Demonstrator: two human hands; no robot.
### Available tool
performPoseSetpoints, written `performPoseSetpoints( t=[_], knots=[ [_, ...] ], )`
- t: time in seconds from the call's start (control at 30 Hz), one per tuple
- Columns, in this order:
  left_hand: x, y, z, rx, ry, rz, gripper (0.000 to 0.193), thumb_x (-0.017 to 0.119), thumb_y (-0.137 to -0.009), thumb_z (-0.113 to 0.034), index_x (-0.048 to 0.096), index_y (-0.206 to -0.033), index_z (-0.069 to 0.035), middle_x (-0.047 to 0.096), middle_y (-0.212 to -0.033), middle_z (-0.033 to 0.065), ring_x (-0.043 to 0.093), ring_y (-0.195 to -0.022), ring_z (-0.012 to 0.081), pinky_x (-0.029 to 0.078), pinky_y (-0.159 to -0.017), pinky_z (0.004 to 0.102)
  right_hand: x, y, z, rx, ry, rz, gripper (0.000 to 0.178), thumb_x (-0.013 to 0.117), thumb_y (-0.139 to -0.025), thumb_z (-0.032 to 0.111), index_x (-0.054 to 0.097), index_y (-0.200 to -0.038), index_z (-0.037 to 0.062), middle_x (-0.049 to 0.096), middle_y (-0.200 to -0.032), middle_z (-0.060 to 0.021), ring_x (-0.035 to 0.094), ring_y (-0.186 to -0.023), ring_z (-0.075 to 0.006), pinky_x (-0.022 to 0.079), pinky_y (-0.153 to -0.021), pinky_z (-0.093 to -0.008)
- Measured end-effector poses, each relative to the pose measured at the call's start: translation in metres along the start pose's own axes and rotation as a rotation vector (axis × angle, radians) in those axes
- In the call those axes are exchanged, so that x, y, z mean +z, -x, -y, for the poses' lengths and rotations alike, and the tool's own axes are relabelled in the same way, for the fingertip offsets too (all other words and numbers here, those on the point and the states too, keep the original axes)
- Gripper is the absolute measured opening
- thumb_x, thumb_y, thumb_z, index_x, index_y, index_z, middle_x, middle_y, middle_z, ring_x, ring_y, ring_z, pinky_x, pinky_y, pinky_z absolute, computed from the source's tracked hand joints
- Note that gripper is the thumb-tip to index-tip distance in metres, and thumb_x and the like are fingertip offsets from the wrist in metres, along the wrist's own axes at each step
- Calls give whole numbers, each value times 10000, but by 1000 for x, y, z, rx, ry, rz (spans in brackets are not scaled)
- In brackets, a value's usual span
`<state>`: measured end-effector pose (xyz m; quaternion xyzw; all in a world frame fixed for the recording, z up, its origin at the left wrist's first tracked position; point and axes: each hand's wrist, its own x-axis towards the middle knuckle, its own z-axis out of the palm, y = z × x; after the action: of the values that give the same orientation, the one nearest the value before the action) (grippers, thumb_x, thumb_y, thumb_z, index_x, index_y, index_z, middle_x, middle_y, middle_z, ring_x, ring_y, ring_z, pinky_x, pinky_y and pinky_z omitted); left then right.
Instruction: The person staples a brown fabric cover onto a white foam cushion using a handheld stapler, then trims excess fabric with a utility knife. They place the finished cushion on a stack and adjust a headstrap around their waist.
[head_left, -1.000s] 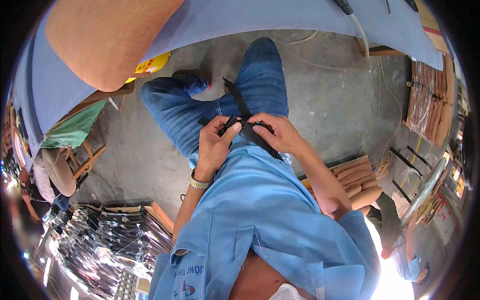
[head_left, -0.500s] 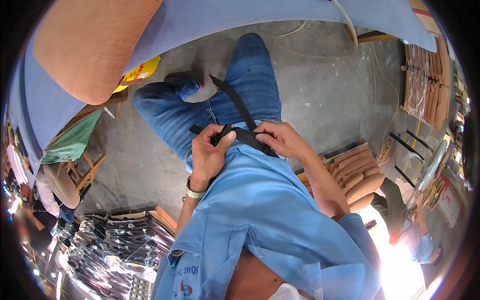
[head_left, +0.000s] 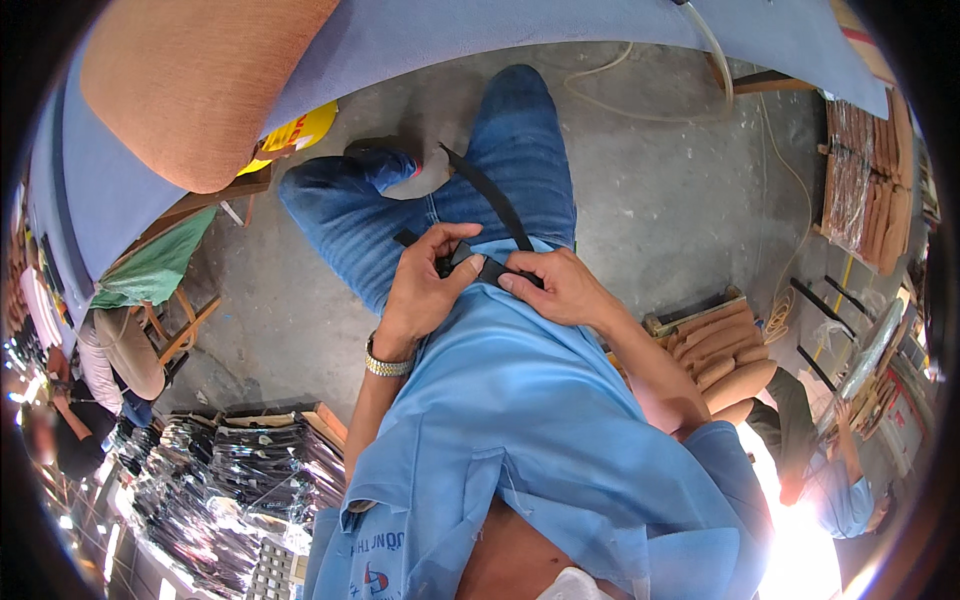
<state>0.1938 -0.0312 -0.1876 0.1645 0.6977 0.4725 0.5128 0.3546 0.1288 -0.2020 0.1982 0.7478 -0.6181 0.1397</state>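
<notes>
A black webbing belt crosses my waist over the light blue shirt, its loose tail running up across the blue jeans. My left hand is closed round the belt's left part, thumb and forefinger gripping a dark piece that looks like a buckle. Close beside it, my right hand pinches the belt between thumb and fingers. Both hands meet near the middle of the waist, and the fingers hide much of the joint between the belt parts. On my left wrist is a metal watch.
A blue-covered table arcs along the far side, with a tan padded panel on it. Stacks of brown pieces stand at right; dark, plastic-wrapped stacks at left. A thin hose lies on the floor. Other people work at both edges.
My hands have drawn closer together on the belt, the right one shifting slightly left. The dark piece between them is now more covered by fingers. The whole view has shifted a little.
</notes>
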Motion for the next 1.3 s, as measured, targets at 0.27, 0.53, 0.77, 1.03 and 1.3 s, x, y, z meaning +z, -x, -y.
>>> performPoseSetpoints(
  t=[0.27,0.53,0.77,1.03,1.3],
  knots=[
    [-6,2,1,27,-69,117,245,741,-950,-86,700,-1183,-26,666,-954,-8,587,-829,67,473,-766,225,-4,-28,-33,104,-303,66,241,633,-1034,280,739,-1054,64,689,-783,-90,616,-742,-150,488,-725,-334],
    [-12,8,-8,118,-276,27,187,765,-920,-96,736,-1076,2,718,-894,81,605,-734,114,472,-696,263,-7,-32,-19,178,-88,55,239,653,-1021,281,755,-1094,78,741,-883,-119,643,-711,-200,505,-691,-359],
    [-17,-8,6,-73,-49,106,193,779,-908,-99,747,-1068,3,731,-891,46,607,-790,90,481,-735,263,1,-6,-23,5,-233,-163,190,681,-1008,190,763,-1113,54,744,-839,-43,633,-752,-115,511,-697,-296],
    [-19,-10,-10,-88,-175,214,218,796,-906,-134,752,-1075,-4,703,-874,13,587,-810,75,479,-746,253,-10,6,-30,219,-109,-34,225,701,-991,216,762,-1141,59,763,-891,-67,656,-778,-126,519,-708,-301],
    [-21,-31,2,44,-224,440,225,793,-896,-152,748,-1053,3,684,-816,50,580,-744,100,469,-694,284,-5,45,-12,108,-101,-109,248,709,-974,279,776,-1126,94,762,-944,-169,711,-691,-306,525,-646,-368]
  ],
)
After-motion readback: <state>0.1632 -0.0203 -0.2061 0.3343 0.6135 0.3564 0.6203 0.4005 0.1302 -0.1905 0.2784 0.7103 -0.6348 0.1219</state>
